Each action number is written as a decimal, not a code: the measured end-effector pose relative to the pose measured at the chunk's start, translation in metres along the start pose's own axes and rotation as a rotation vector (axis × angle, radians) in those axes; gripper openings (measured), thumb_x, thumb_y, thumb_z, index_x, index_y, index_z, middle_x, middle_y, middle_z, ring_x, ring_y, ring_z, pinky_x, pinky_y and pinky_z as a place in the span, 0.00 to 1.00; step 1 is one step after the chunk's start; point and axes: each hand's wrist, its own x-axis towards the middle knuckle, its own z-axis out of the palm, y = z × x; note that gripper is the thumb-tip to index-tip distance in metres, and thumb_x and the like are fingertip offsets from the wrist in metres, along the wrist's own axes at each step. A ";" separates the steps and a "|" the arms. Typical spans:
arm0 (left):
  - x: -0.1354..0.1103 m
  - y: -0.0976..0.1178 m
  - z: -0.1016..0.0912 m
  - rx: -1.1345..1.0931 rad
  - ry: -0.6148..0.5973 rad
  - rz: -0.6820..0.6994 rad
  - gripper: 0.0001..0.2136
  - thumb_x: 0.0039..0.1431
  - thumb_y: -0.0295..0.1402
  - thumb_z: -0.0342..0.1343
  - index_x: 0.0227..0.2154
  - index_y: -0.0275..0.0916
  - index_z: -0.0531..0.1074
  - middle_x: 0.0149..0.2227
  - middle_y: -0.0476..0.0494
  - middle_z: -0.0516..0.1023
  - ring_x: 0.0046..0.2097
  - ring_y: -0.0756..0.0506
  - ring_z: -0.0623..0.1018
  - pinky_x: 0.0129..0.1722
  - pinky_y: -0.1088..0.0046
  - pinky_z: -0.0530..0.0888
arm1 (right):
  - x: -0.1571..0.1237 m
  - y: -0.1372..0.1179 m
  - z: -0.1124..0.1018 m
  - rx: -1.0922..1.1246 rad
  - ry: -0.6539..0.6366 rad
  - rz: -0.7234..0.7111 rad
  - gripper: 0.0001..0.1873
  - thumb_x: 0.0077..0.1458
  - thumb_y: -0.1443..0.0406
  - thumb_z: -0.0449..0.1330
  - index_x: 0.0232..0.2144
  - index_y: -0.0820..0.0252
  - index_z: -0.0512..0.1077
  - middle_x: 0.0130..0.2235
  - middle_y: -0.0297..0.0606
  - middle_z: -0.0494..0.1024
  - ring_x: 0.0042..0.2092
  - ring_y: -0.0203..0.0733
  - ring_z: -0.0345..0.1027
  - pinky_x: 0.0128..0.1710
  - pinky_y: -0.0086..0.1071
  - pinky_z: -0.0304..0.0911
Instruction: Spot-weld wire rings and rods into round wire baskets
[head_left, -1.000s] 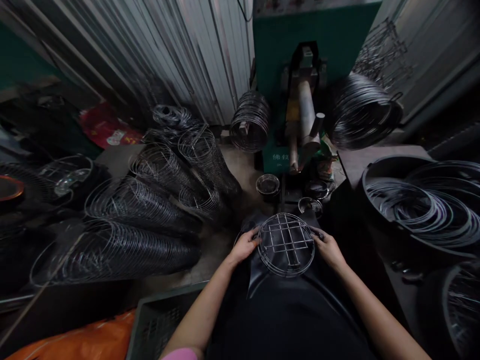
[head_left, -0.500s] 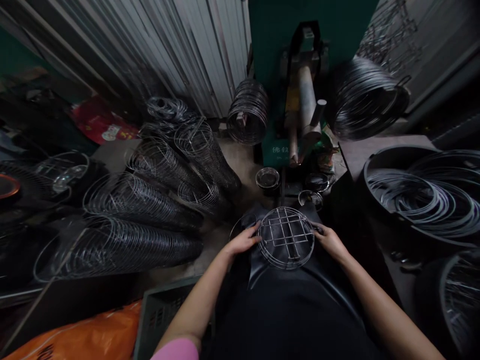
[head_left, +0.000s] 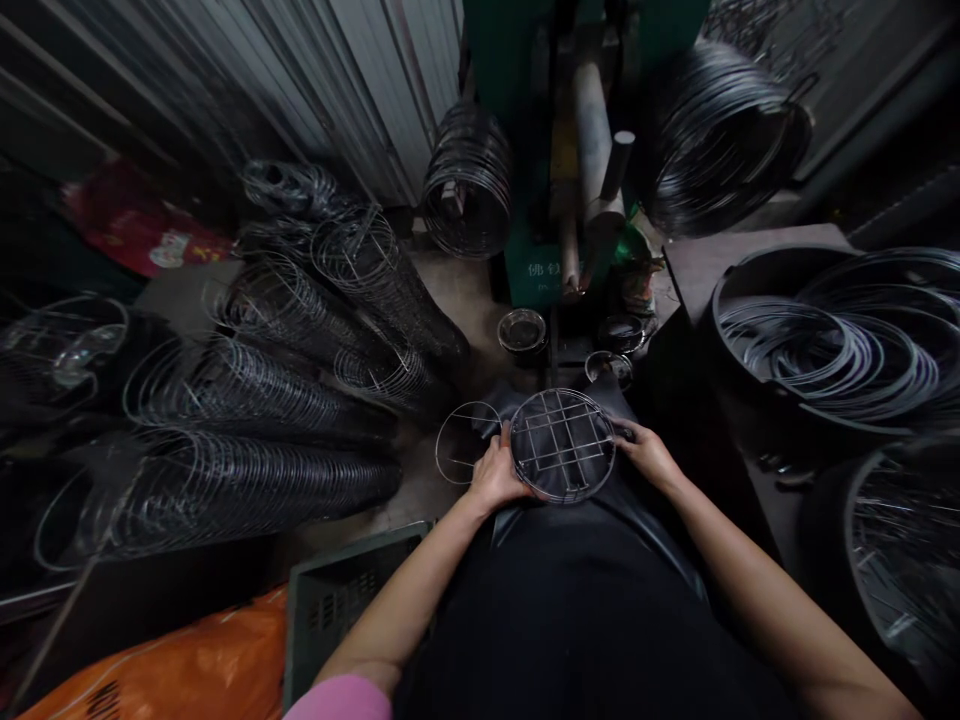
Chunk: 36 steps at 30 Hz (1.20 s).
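Note:
A round wire rack, with a grid of crossing wires inside its rim, lies above my dark apron. My left hand grips its left edge, thumb and fingers closed at the rim. On the right edge, my right hand is closed at the rim, fingers partly hidden. A larger-looking thin wire ring with crossbars sticks out to the left, just behind my left hand; whether that hand also touches it I cannot tell. Beyond the rack stands a green machine with a thick metal cylinder.
Tall stacks of wire rings fill the left side. On the right, a black round tub holds loose wire rings, with another tub nearer. Small round dishes sit below the machine. A green crate and orange sack lie lower left.
The wire ring at the left now shows much more, sticking out beside the rack. My left hand has shifted its grip along the rack's left edge. The whole view has tilted slightly downward.

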 end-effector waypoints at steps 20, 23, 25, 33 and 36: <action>0.010 -0.018 -0.033 -0.646 -0.023 0.165 0.27 0.52 0.42 0.55 0.55 0.39 0.62 0.48 0.42 0.73 0.50 0.42 0.71 0.52 0.65 0.65 | -0.033 -0.011 0.006 0.169 0.186 -0.054 0.25 0.43 0.50 0.60 0.39 0.60 0.75 0.41 0.44 0.78 0.45 0.50 0.70 0.49 0.43 0.62; 0.014 -0.009 -0.026 -0.593 0.009 0.230 0.24 0.53 0.38 0.53 0.54 0.38 0.64 0.56 0.43 0.67 0.58 0.41 0.64 0.59 0.63 0.57 | -0.034 -0.018 0.008 0.159 0.194 -0.088 0.23 0.45 0.51 0.59 0.39 0.61 0.75 0.40 0.45 0.78 0.44 0.50 0.71 0.47 0.42 0.63; 0.013 -0.006 -0.024 -0.518 0.025 0.239 0.23 0.54 0.35 0.51 0.54 0.38 0.63 0.57 0.44 0.64 0.60 0.42 0.61 0.61 0.63 0.54 | -0.032 -0.020 0.009 0.135 0.213 -0.118 0.23 0.47 0.52 0.58 0.39 0.62 0.75 0.41 0.46 0.78 0.44 0.50 0.71 0.47 0.42 0.63; 0.008 -0.001 -0.026 -0.349 0.047 0.225 0.23 0.56 0.33 0.47 0.56 0.37 0.61 0.58 0.44 0.63 0.60 0.43 0.60 0.61 0.63 0.53 | -0.017 -0.012 0.009 0.052 0.193 -0.168 0.20 0.46 0.54 0.57 0.36 0.61 0.77 0.39 0.45 0.79 0.42 0.50 0.72 0.45 0.41 0.65; 0.006 -0.002 -0.031 -0.303 0.013 0.235 0.24 0.55 0.33 0.47 0.57 0.37 0.59 0.57 0.42 0.65 0.59 0.43 0.62 0.61 0.63 0.54 | -0.016 -0.010 0.008 0.052 0.184 -0.180 0.19 0.46 0.55 0.56 0.36 0.60 0.77 0.39 0.43 0.79 0.42 0.50 0.72 0.45 0.41 0.64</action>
